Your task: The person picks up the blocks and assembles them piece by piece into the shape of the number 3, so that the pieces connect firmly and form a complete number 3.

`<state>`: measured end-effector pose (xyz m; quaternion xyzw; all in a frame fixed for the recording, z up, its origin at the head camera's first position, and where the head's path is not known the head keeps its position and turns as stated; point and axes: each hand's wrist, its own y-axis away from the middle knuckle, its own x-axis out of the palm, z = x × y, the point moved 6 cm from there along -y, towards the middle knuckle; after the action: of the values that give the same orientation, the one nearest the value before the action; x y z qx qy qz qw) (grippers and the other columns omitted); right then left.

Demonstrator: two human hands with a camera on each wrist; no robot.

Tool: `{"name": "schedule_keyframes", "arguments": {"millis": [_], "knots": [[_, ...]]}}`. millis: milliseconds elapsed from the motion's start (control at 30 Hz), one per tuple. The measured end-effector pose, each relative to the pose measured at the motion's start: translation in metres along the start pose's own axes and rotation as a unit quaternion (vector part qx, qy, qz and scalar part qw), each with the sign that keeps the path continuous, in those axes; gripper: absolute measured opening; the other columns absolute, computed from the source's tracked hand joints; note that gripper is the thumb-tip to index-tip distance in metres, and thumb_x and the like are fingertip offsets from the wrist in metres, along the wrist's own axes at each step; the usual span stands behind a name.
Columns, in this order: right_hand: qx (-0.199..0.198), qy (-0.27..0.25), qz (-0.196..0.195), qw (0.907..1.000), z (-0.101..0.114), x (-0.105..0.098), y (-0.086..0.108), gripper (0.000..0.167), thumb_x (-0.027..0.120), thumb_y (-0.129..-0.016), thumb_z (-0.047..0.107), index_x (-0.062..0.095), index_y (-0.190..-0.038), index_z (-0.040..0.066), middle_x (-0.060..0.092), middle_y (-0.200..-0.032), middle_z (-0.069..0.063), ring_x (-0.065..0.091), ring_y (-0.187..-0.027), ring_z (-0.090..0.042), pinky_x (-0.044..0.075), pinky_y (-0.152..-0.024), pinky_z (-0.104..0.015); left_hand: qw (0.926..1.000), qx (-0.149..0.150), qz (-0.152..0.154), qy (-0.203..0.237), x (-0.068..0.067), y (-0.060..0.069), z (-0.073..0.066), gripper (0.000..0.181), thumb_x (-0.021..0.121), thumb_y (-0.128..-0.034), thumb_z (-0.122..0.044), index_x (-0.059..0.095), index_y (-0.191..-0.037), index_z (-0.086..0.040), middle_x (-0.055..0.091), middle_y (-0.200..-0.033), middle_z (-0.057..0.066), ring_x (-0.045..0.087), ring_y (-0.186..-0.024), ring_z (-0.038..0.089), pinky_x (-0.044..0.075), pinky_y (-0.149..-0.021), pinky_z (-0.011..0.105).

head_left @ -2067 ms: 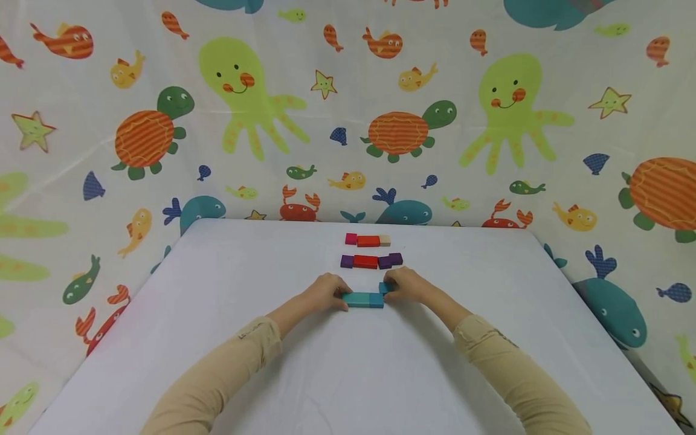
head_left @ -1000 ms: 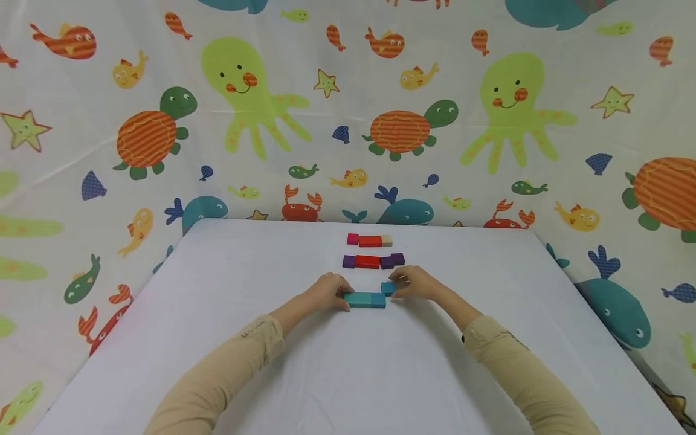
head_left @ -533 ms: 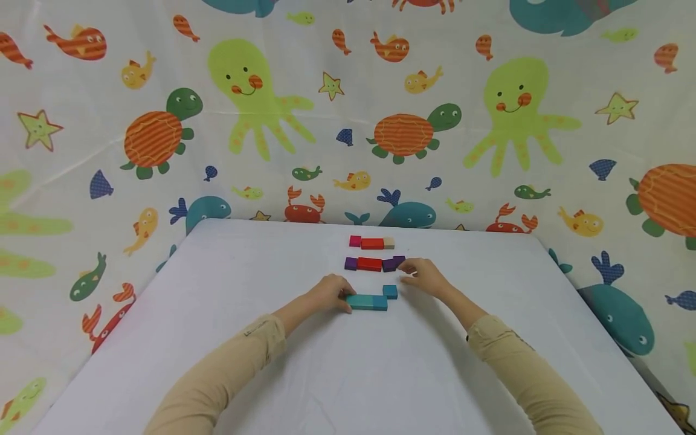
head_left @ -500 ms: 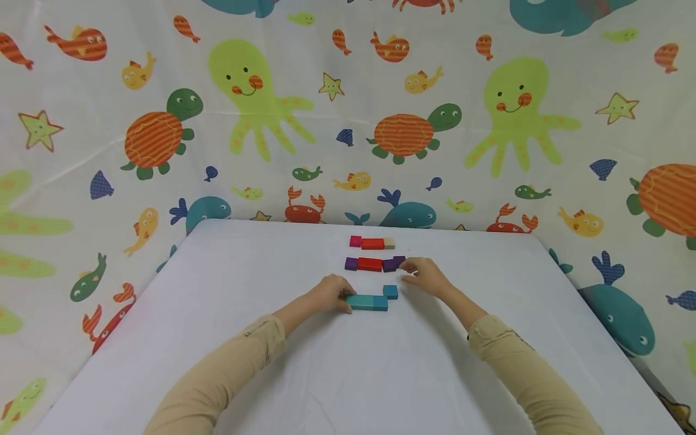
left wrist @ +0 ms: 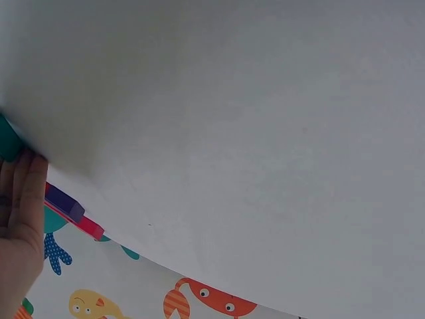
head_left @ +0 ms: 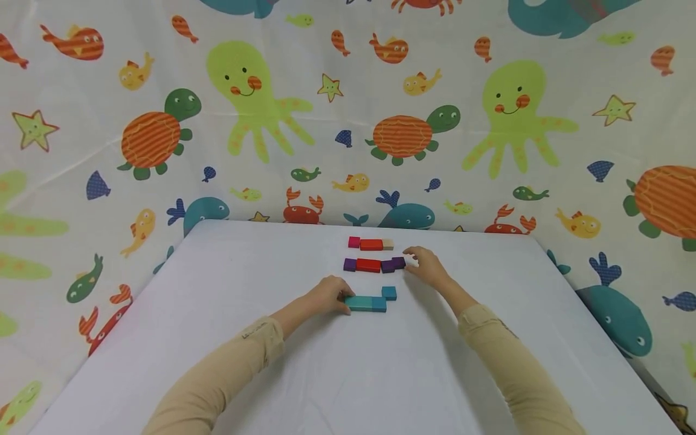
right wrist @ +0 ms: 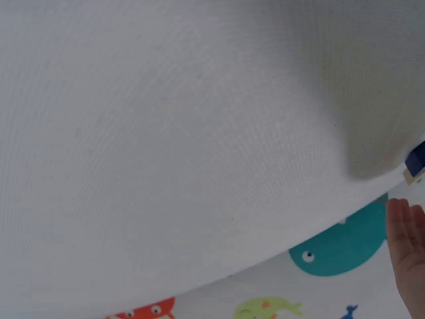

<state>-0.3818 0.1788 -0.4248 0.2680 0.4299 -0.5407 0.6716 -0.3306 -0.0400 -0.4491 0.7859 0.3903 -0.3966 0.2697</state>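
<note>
In the head view my left hand [head_left: 328,295] pinches the left end of a teal rectangular block [head_left: 359,303]. A blue block [head_left: 379,304] adjoins that block's right end. A small blue block [head_left: 388,293] lies just behind, at the far right corner of the row. My right hand [head_left: 429,267], fingers loosely bent and holding nothing, hovers right of a dark purple block [head_left: 399,263]. In the right wrist view its fingers stand apart from the dark block [right wrist: 416,160]. The left wrist view shows my left fingers at the teal block [left wrist: 8,141].
Behind the teal row lie another purple block [head_left: 350,265], a red block [head_left: 368,266] and a further purple block [head_left: 388,267]. Farther back sit pink [head_left: 354,242], red [head_left: 371,244] and beige blocks [head_left: 388,244]. A patterned cloth [head_left: 326,163] hangs behind the white table [head_left: 261,260].
My right hand has let go of the small blue block and moved away, back and right, to beside the purple blocks. The left hand has stayed at the teal block.
</note>
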Motion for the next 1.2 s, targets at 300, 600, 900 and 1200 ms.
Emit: {"name": "schedule_keyframes", "arguments": {"millis": [300,600,900,1200], "knots": [[0.03,0.021,0.044,0.9984,-0.007,0.009,-0.012,0.044,0.064,-0.087,0.006,0.051,-0.128,-0.004,0.052,-0.131,-0.027,0.053,-0.117,-0.04,0.044,-0.099,-0.048,1.0,0.002,-0.004,-0.007,-0.001,0.0,-0.001,0.038,0.079,-0.0752,-0.016,0.07,-0.11,-0.004,0.07,-0.1,0.007,0.054,-0.083,0.013,0.05,-0.079,0.027],[0.075,0.003,0.077,0.9942,-0.02,0.019,-0.026,0.049,0.068,-0.085,0.01,0.051,-0.13,0.0,0.051,-0.134,-0.024,0.05,-0.121,-0.039,0.041,-0.102,-0.049,0.9999,0.004,0.0,-0.011,-0.001,0.001,-0.002,0.037,0.079,-0.0757,-0.016,0.07,-0.11,-0.004,0.07,-0.1,0.007,0.054,-0.084,0.013,0.05,-0.079,0.027],[0.109,0.005,0.087,0.9902,-0.021,0.019,-0.026,0.055,0.071,-0.083,0.009,0.048,-0.132,-0.003,0.054,-0.129,-0.027,0.053,-0.116,-0.037,0.042,-0.102,-0.047,1.0,0.003,-0.006,-0.006,-0.002,0.003,-0.003,0.037,0.079,-0.0746,-0.015,0.07,-0.109,-0.004,0.071,-0.1,0.007,0.055,-0.083,0.013,0.051,-0.079,0.028],[0.094,0.061,0.089,0.9897,-0.012,0.023,-0.02,0.053,0.065,-0.088,0.011,0.046,-0.135,-0.001,0.053,-0.132,-0.025,0.05,-0.123,-0.037,0.04,-0.105,-0.046,0.9995,0.029,-0.013,-0.007,-0.002,0.005,-0.006,0.036,0.08,-0.0734,-0.013,0.071,-0.107,-0.002,0.072,-0.099,0.009,0.058,-0.081,0.013,0.052,-0.077,0.028]]}}
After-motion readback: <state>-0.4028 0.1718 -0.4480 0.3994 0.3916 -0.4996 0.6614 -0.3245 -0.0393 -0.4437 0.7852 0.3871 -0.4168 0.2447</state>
